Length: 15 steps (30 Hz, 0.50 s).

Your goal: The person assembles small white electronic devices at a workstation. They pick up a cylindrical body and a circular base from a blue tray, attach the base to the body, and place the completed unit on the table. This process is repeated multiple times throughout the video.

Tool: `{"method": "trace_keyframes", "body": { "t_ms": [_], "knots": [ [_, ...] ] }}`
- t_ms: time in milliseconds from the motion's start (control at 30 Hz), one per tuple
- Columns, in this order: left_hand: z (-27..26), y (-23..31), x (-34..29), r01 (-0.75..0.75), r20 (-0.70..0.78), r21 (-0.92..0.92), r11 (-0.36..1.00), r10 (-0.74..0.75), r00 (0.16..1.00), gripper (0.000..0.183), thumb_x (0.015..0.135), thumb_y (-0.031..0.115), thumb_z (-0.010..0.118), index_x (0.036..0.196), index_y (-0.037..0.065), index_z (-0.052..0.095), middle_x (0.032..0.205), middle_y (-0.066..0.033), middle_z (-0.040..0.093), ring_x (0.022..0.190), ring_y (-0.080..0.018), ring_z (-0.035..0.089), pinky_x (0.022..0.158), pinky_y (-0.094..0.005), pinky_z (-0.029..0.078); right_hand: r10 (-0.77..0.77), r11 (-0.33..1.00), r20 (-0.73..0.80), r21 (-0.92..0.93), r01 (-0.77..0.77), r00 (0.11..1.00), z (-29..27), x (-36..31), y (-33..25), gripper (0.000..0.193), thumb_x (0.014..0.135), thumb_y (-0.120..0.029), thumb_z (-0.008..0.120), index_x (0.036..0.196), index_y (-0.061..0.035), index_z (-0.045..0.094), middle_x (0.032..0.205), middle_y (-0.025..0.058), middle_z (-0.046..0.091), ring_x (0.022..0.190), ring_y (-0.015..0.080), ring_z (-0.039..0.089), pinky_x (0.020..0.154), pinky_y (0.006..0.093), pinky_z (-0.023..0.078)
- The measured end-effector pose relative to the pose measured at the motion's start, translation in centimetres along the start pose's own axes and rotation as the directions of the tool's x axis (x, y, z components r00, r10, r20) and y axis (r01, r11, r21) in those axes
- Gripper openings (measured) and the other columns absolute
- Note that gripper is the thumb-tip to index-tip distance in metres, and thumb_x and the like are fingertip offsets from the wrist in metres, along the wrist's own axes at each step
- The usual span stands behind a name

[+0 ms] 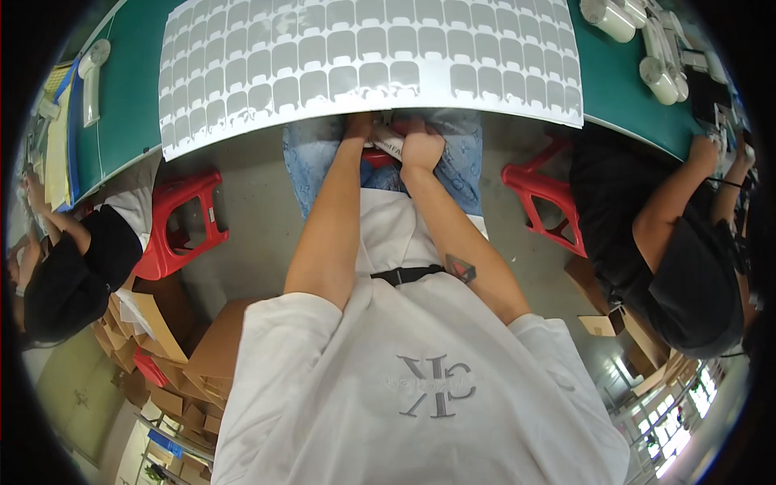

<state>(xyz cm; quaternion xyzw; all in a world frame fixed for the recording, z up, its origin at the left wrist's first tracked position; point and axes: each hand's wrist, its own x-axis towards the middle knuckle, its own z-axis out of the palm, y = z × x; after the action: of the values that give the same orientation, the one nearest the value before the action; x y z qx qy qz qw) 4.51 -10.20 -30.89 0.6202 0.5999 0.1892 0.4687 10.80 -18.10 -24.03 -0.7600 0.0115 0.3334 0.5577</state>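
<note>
Below the front edge of the table, over my lap, my right hand [423, 147] is closed around a white printed piece [390, 145]. Only part of that piece shows between my hands; its far end is hidden, so its kind is unclear. My left hand [360, 125] is close beside it on the left, its fingers mostly out of sight under the table edge. Above both hands lies a large white sheet of grey rounded stickers [356, 48], hanging slightly over the edge. One sticker place in its front row is bare white.
White round-headed handheld devices [659, 79] lie at the table's right, another [92, 81] at its left. The tabletop [121, 121] is green. People in black work on both sides, near red stools [182, 222]. Cardboard boxes [218, 347] stand behind on the left.
</note>
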Motion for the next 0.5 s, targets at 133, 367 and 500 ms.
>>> {"method": "trace_keyframes", "body": {
  "t_ms": [133,367,500],
  "knots": [
    [-1.3,0.9,-2.0,0.084,0.018,-0.145,0.986,-0.082,0.996,0.046,0.094,0.036,0.054,0.123,0.0,0.056,0.123,-0.0194,0.06,0.113,-0.0329,0.057,0.098,-0.0372,0.042,0.17,0.963,0.371,0.136,-0.235,0.913,-4.1,0.3,-2.9,0.029,0.089,-0.024,0.055,0.09,0.001,0.07,0.089,0.0139,0.07,0.074,0.0227,0.067,0.062,0.0324,0.054],
    [-16.9,13.5,-14.3,-0.032,0.578,-0.134,0.99,0.104,0.81,0.058,0.067,0.012,0.085,0.117,0.002,0.058,0.11,-0.0083,0.061,0.109,-0.0183,0.057,0.091,-0.0334,0.048,0.059,0.996,0.932,-0.077,0.036,0.358,-12.4,-5.3,-11.4,0.032,0.086,-0.016,0.069,0.114,-0.0032,0.061,0.105,0.0081,0.063,0.09,0.017,0.064,0.067,0.0283,0.056],
    [-22.2,19.4,-15.0,-0.259,0.411,-0.188,0.947,0.316,0.856,0.054,0.066,0.017,0.087,0.111,0.003,0.059,0.095,-0.0081,0.064,0.088,-0.0156,0.063,0.072,-0.0314,0.054,-0.059,0.86,0.994,0.002,0.51,0.095,-11.0,-7.5,-21.3,0.055,0.074,-0.017,0.078,0.124,-0.0055,0.057,0.111,0.0086,0.062,0.098,0.0237,0.062,0.079,0.0348,0.053]
  ]
}}
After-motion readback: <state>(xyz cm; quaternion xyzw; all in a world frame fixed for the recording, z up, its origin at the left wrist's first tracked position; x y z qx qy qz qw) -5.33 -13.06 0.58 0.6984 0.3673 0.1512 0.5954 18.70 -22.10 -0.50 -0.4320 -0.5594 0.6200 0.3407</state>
